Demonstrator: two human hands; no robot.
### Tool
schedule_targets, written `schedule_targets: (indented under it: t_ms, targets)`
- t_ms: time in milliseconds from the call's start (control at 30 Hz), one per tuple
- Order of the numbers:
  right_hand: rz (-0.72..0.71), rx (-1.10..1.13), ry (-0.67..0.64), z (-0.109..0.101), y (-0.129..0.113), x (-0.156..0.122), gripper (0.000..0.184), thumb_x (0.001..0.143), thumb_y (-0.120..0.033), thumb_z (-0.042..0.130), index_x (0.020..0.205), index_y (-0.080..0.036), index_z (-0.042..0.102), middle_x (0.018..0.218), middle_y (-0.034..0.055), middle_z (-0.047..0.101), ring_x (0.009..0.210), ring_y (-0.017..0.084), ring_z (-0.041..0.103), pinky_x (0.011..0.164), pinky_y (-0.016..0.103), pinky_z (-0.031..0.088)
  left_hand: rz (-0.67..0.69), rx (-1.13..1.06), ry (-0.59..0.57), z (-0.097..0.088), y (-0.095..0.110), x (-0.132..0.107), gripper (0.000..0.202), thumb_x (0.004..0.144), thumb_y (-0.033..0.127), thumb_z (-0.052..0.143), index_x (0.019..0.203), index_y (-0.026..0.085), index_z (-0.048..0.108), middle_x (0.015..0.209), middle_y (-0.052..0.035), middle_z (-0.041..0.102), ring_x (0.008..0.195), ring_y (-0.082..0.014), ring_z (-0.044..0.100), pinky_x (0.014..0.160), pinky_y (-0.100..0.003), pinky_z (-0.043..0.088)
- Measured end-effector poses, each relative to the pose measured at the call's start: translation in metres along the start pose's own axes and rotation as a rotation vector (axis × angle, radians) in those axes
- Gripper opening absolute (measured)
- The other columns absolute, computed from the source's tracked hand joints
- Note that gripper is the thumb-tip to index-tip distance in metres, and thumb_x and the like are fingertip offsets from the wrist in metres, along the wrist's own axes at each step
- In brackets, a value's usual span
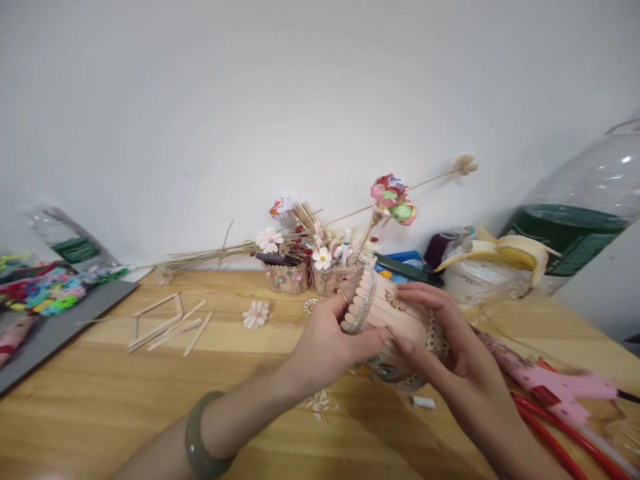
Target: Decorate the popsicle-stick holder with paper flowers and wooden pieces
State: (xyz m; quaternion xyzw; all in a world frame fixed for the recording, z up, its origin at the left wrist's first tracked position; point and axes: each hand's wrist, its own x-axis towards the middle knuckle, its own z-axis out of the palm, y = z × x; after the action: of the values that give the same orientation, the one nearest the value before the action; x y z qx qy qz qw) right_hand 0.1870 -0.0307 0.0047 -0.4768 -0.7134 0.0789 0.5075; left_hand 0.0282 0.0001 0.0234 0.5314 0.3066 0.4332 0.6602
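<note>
Fingers of our left hand [324, 341] and right hand [463, 353] grip the pot [361, 311], tilted over the table [240, 413], and we judge it light and stiff but its lace [436, 337] delicate, so we should hold it by the bare sticks [383, 292], pressing gently.

Matt wooden container [379, 308], glittery trim [369, 301]

Soft light, faint shadows on the tabletop [90, 413], slight blur, edge distortion.
</note>
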Motion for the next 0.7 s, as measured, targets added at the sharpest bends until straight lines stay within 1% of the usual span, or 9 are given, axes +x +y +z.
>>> schedule_targets:
  t_ms: [100,300,500,600,700]
  targets:
    - [-0.001,0.006,0.001,0.0011,0.0002,0.0007,0.024,0.084,-0.033,0.054,0.108,-0.029,0.052,0.114,0.0046,0.053,0.109,0.021,0.051,0.092,0.038,0.044,-0.01,0.007,0.011,0.0007,-0.0001,0.0011,0.038,0.06,0.021,0.071,0.096,0.013,0.063,0.081,-0.0025,0.065,0.067,-0.0114,0.055,0.066,-0.024,0.046]
    - [0.033,0.025,-0.009,0.0018,-0.0003,-0.0005,0.025,0.084,-0.033,0.053,0.109,-0.029,0.051,0.115,0.0041,0.051,0.112,0.021,0.048,0.095,0.039,0.042,-0.038,0.038,0.059,0.0016,0.001,0.0015,0.028,0.057,0.021,0.07,0.082,0.013,0.063,0.072,-0.0012,0.063,0.061,-0.011,0.052,0.06,-0.023,0.044]
    - [0.014,0.027,-0.04,0.0,-0.0006,-0.0019,0.028,0.086,-0.032,0.05,0.113,-0.03,0.048,0.119,0.0042,0.049,0.115,0.021,0.046,0.095,0.037,0.042,0.055,0.0,-0.03,-0.0054,0.0017,0.0004,0.028,0.062,0.03,0.067,0.085,0.015,0.066,0.078,-0.0025,0.064,0.074,-0.0149,0.055,0.067,-0.024,0.045]
    - [0.003,0.011,-0.038,0.0002,-0.0014,-0.0023,0.027,0.085,-0.032,0.05,0.113,-0.029,0.048,0.118,0.0052,0.049,0.115,0.021,0.046,0.094,0.038,0.042,-0.008,0.031,-0.007,-0.0047,0.0021,0.0001,0.029,0.059,0.03,0.069,0.083,0.014,0.065,0.076,-0.0026,0.063,0.07,-0.0145,0.054,0.065,-0.024,0.044]
    - [0.007,-0.012,-0.028,0.0015,-0.0026,-0.0027,0.026,0.084,-0.031,0.052,0.11,-0.028,0.049,0.117,0.0052,0.049,0.113,0.021,0.047,0.093,0.037,0.042,-0.091,0.057,0.016,-0.0017,0.0024,-0.0001,0.031,0.055,0.024,0.07,0.082,0.013,0.063,0.073,-0.0021,0.062,0.065,-0.0134,0.052,0.062,-0.024,0.044]
